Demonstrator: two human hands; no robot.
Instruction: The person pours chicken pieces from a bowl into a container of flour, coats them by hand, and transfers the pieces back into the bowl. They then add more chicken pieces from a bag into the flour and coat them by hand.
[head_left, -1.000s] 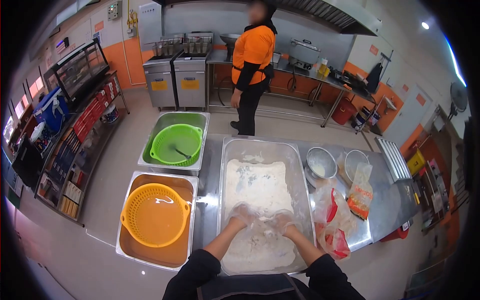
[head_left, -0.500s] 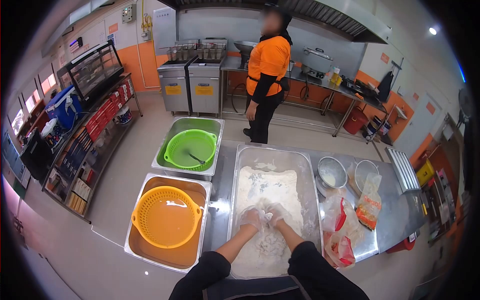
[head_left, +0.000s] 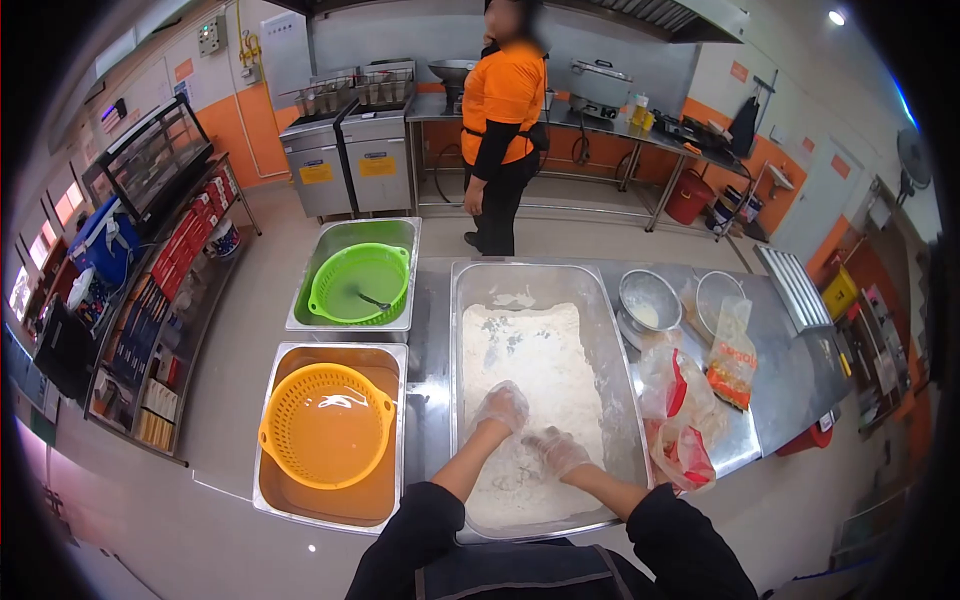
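A deep steel tray (head_left: 622,420) holds a bed of white flour (head_left: 535,355), with lumpy floured pieces (head_left: 510,475) near its front. Both hands wear clear plastic gloves dusted with flour. My left hand (head_left: 502,408) is over the middle left of the flour, its back rounded and its fingertips hidden. Lower and to the right, my right hand (head_left: 560,453) reaches in with fingers stretched leftward, touching or just above the floured pieces. A gap separates the hands.
Left of the tray, an orange basket (head_left: 268,425) and a green basket (head_left: 318,305) sit in steel pans of liquid. At right are a sieve (head_left: 650,300), a bowl (head_left: 718,300) and plastic bags (head_left: 685,440). A person in orange (head_left: 505,100) stands beyond the table.
My hands were together over the flour; now they have parted, the left higher and the right lower to the right. The camera view has shifted, and the person's far arm is raised.
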